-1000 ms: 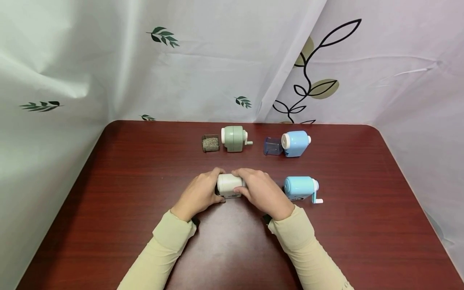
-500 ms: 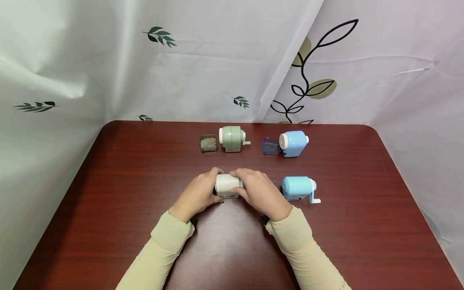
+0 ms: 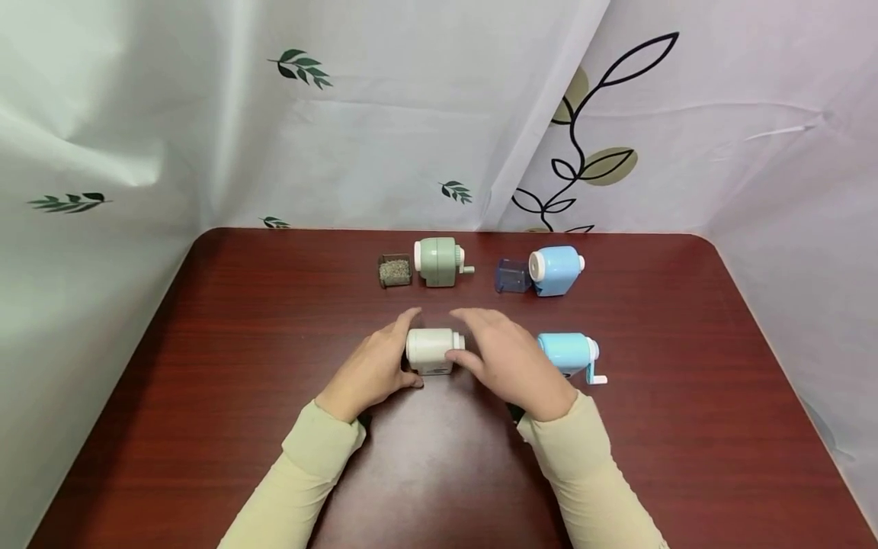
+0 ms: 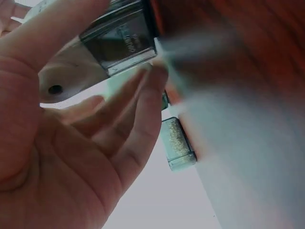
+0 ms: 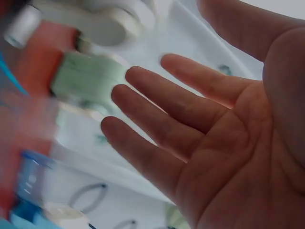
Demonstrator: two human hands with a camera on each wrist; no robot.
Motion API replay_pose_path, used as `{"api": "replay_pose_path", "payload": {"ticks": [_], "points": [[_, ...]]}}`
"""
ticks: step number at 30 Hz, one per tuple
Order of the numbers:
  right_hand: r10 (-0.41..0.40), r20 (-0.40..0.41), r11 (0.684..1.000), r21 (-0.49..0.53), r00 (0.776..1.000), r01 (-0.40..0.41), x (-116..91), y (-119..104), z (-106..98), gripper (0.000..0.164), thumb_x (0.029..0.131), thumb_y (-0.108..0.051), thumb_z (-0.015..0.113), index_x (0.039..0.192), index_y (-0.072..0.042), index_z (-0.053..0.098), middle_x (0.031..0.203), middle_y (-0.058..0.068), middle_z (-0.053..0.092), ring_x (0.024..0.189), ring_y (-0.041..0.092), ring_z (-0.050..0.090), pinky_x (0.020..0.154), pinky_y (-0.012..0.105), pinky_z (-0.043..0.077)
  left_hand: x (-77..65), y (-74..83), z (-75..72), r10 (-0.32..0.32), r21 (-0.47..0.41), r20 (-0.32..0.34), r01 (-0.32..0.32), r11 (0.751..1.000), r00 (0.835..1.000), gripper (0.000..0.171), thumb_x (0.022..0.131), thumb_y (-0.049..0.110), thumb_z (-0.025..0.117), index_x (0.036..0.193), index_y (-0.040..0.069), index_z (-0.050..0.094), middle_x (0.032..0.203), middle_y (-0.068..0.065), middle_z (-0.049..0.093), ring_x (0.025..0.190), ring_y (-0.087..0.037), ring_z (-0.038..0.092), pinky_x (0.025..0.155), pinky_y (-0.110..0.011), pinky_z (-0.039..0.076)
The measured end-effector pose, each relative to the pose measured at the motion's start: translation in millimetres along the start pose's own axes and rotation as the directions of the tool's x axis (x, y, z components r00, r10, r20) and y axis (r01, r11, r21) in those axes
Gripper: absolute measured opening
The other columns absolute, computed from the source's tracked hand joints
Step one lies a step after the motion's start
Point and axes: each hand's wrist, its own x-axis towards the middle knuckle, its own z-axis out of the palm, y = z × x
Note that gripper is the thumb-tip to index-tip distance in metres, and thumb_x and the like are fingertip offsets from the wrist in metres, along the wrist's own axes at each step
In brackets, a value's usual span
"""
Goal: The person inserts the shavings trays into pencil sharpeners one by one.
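The white sharpener (image 3: 428, 352) is on the counter (image 3: 425, 480), between the left hand (image 3: 373, 364) and the right hand (image 3: 513, 364). The right is released, stretched; the left curves around one end, whether gripping I cannot tell. Probably best: steady it gently, keep it level.

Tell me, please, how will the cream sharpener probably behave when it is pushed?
The cream sharpener is probably stiff, as it shows no dents or folds. Being smooth and rounded on top, it may feel slippery. It seems unlikely to roll, because the clear box below has flat sides.
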Motion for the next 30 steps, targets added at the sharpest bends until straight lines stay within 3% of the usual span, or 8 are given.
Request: {"api": "replay_pose_path", "payload": {"ticks": [4, 8, 12, 18, 21, 25, 28, 30], "points": [[-0.003, -0.037, 1.0, -0.016, 0.999, 0.002, -9.7, 2.3, -23.1, 0.049, 0.087, -0.033, 0.066, 0.125, -0.005, 0.056, 0.124, 0.009, 0.058, 0.117, 0.022, 0.051, 0.096, 0.04, 0.041, 2.8, 6.6, -3.4, 0.013, -0.009, -0.039, -0.014, 1.0, 0.999, 0.126, 0.051, 0.032, 0.091, 0.15, 0.008, 0.017, 0.138, -0.014, 0.041, 0.121, -0.026, 0.042, 0.097, -0.042, 0.039], [0.026, -0.036, 0.999, -0.044, 0.999, -0.027, -22.1, 9.2, -43.4, 0.05, 0.087, -0.035, 0.066, 0.126, -0.005, 0.055, 0.123, 0.009, 0.058, 0.115, 0.022, 0.051, 0.095, 0.042, 0.042, 3.6, 13.9, -10.2, 0.075, 0.017, -0.098, -0.074, 0.997, 0.992, 0.132, 0.046, 0.04, 0.091, 0.15, 0.009, 0.016, 0.145, -0.015, 0.03, 0.129, -0.03, 0.03, 0.103, -0.045, 0.031], [0.089, -0.004, 0.994, -0.065, 0.996, -0.089, -34.9, 21.0, -54.0, 0.05, 0.087, -0.035, 0.066, 0.125, -0.004, 0.055, 0.122, 0.01, 0.058, 0.114, 0.024, 0.051, 0.094, 0.043, 0.042, 3.2, 22.0, -18.1, 0.141, 0.093, -0.118, -0.13, 0.987, 0.983, 0.125, 0.045, 0.044, 0.09, 0.147, 0.008, 0.027, 0.148, -0.015, 0.026, 0.133, -0.034, 0.022, 0.104, -0.051, 0.025], [0.12, 0.045, 0.991, -0.069, 0.992, -0.117, -47.2, 41.6, -54.5, 0.05, 0.086, -0.033, 0.067, 0.124, -0.003, 0.055, 0.119, 0.011, 0.058, 0.111, 0.025, 0.052, 0.092, 0.043, 0.042, 7.4, 40.8, -22.9, 0.206, 0.242, -0.065, -0.185, 0.953, 0.976, 0.102, 0.052, 0.051, 0.085, 0.136, 0.008, 0.047, 0.146, -0.014, 0.032, 0.133, -0.033, 0.024, 0.105, -0.049, 0.021], [0.133, 0.054, 0.989, -0.069, 0.99, -0.129, -52.1, 51.0, -56.7, 0.05, 0.086, -0.033, 0.068, 0.124, -0.004, 0.054, 0.119, 0.011, 0.058, 0.111, 0.026, 0.052, 0.092, 0.044, 0.042, 14.2, 55.8, -21.7, 0.236, 0.364, -0.005, -0.218, 0.905, 0.972, 0.089, 0.057, 0.054, 0.081, 0.128, 0.006, 0.055, 0.141, -0.011, 0.043, 0.131, -0.028, 0.032, 0.105, -0.045, 0.023], [0.167, 0.065, 0.984, -0.068, 0.984, -0.162, -58.3, 60.8, -62.1, 0.051, 0.085, -0.033, 0.068, 0.124, -0.003, 0.054, 0.119, 0.012, 0.058, 0.112, 0.028, 0.052, 0.094, 0.046, 0.04, 26.6, 79.5, -13.8, 0.298, 0.509, 0.085, -0.299, 0.807, 0.951, 0.075, 0.064, 0.053, 0.078, 0.12, 0.006, 0.062, 0.129, -0.008, 0.056, 0.124, -0.024, 0.043, 0.104, -0.042, 0.028], [0.175, 0.077, 0.983, -0.067, 0.982, -0.17, -61.1, 65.7, -63.3, 0.055, 0.084, -0.032, 0.07, 0.126, -0.002, 0.053, 0.121, 0.014, 0.058, 0.113, 0.03, 0.051, 0.094, 0.048, 0.039, 36.3, 94.6, -2.8, 0.336, 0.573, 0.095, -0.328, 0.751, 0.937, 0.07, 0.058, 0.051, 0.081, 0.111, 0.008, 0.067, 0.114, -0.005, 0.064, 0.112, -0.022, 0.051, 0.097, -0.041, 0.034], [0.168, 0.086, 0.985, -0.064, 0.982, -0.162, -61.8, 68.1, -61.9, 0.056, 0.082, -0.03, 0.072, 0.127, -0.002, 0.052, 0.122, 0.014, 0.058, 0.113, 0.03, 0.051, 0.095, 0.048, 0.039, 41.6, 101.9, 5.1, 0.343, 0.61, 0.079, -0.317, 0.726, 0.936, 0.064, 0.053, 0.049, 0.083, 0.101, 0.01, 0.07, 0.098, -0.003, 0.065, 0.099, -0.021, 0.055, 0.088, -0.038, 0.039]]}}
